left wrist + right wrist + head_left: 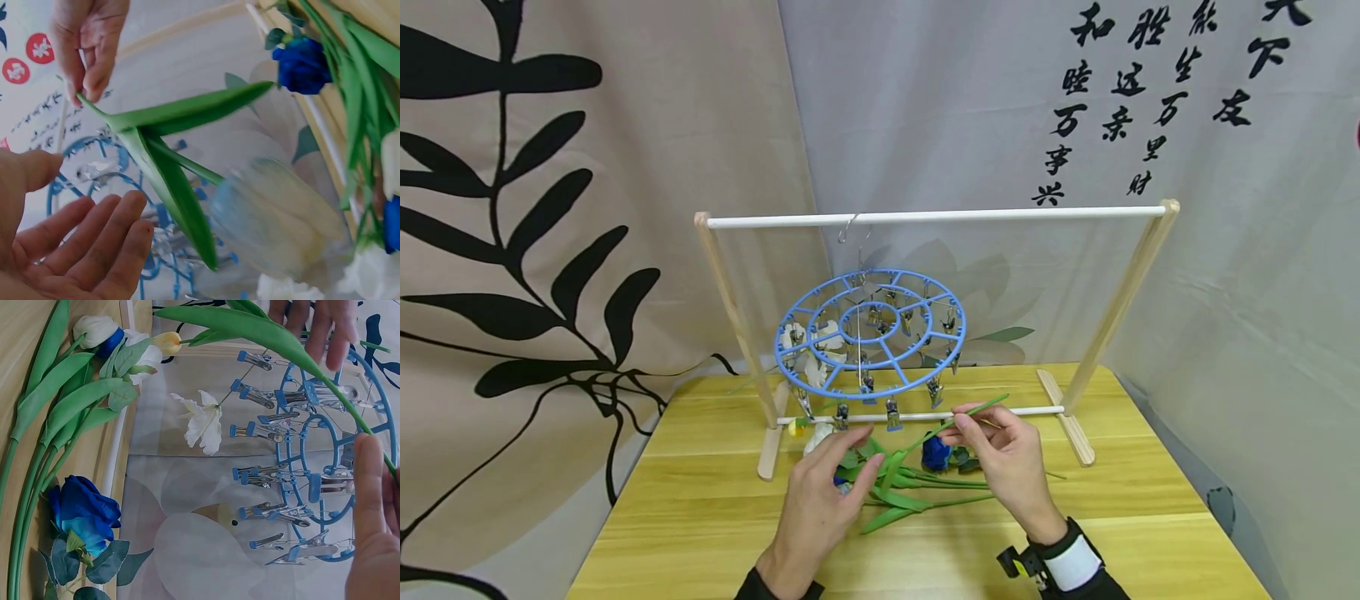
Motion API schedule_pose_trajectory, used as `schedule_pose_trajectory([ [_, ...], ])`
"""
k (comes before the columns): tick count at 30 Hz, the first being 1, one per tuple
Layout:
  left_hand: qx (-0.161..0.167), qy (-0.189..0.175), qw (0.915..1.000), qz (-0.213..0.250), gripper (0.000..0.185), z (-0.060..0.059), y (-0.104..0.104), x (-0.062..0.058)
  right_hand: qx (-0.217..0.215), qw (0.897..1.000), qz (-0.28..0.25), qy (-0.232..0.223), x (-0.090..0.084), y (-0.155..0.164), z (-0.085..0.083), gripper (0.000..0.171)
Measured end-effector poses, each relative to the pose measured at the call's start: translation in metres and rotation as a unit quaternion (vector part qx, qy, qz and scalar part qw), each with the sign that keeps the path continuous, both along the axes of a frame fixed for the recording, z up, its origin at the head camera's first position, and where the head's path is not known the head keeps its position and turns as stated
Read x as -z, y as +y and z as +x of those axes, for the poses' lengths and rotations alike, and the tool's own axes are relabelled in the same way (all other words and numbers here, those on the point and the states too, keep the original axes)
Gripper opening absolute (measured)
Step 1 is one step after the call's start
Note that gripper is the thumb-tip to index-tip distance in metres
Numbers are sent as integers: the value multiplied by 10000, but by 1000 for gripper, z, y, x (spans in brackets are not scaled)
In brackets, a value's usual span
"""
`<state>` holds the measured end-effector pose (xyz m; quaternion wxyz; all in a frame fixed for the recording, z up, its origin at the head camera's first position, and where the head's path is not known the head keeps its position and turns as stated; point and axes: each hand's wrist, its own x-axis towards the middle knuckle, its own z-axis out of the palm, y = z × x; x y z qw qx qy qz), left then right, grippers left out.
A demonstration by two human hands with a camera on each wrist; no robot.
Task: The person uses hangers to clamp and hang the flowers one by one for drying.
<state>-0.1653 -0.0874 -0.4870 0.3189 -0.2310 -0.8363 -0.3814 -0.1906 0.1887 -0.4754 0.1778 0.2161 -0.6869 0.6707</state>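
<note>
My right hand (1007,458) pinches the green stem (988,406) of a pale tulip (269,215), whose bloom points away from that hand in the left wrist view. Long green leaves spread from the stem between both hands. My left hand (827,492) is held with fingers apart beside the leaves, nothing between thumb and fingers. Under the hands, more flowers lie on the table, among them a blue rose (936,452) and green-stemmed tulips (44,444). Just beyond hangs a round blue clip hanger (887,363) with metal clips; a white lily (200,422) hangs from it.
A wooden rack with a white top bar (1000,215) stands on the wooden table (700,517), and the hanger hooks over this bar. A lower white bar (1037,410) runs near the tabletop. A yellow tulip (167,342) shows near the rack's left side. Printed cloth hangs behind.
</note>
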Motion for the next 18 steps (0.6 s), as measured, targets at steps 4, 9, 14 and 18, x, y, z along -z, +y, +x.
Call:
schedule_pose_trajectory([
  [4,24,56,9998,192,48,1,8,-9,-11,10000,18,6,0,-1,1,17],
  [9,-107,-394,9987,305,50,-3,20,-19,-69,10000,56,9,-2,-3,2,20],
  [14,-59,-927,9948,421,52,-8,28,-25,-100,9999,65,59,-3,-5,3,19],
  [18,-39,-1251,9911,456,48,-12,31,-28,-102,9999,61,64,-2,-6,4,17],
])
